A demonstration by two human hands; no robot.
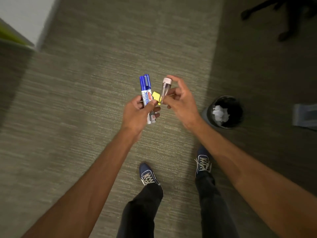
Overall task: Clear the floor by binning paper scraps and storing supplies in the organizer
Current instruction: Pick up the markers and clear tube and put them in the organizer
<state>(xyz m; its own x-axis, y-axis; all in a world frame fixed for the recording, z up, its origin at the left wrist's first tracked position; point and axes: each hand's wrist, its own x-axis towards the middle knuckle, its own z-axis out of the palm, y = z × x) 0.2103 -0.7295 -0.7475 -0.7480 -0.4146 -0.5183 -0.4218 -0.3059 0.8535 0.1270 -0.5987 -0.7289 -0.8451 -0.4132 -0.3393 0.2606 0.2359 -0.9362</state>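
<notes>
**Hands holding supplies above carpeted floor, bin at right**

Hands meet at the centre of the head view, above the carpet. The left hand (137, 111) has its fingers wrapped around two blue-capped markers (146, 95), held side by side with caps pointing away from the person; thumb and forefinger of the same hand also pinch a small yellow item (156, 97) whose kind cannot be told. The right hand (180, 102) pinches the lower end of a clear tube (165, 91) with a pale cap between thumb and fingertips, the remaining fingers loosely curled and slightly spread. The tube's lower end lies just beside the yellow item; whether they touch cannot be told.

A round black waste bin (210, 115) stands on the floor to the right of the hands, near the right forearm, and holds crumpled white paper scraps (220, 114). Nothing lies between the hands and the bin. Further right, at the frame edge, a blurred translucent object (305, 116) sits on the floor; its nature is unclear. Dark legs of a chair base (284, 18) show at the upper right.

Below the hands, two blue laced shoes (148, 174) and dark trouser legs stand on the grey-green, striped carpet (103, 66), which is darker toward the right. A white wall corner (25, 16) with a green strip beside it occupies the upper left.
</notes>
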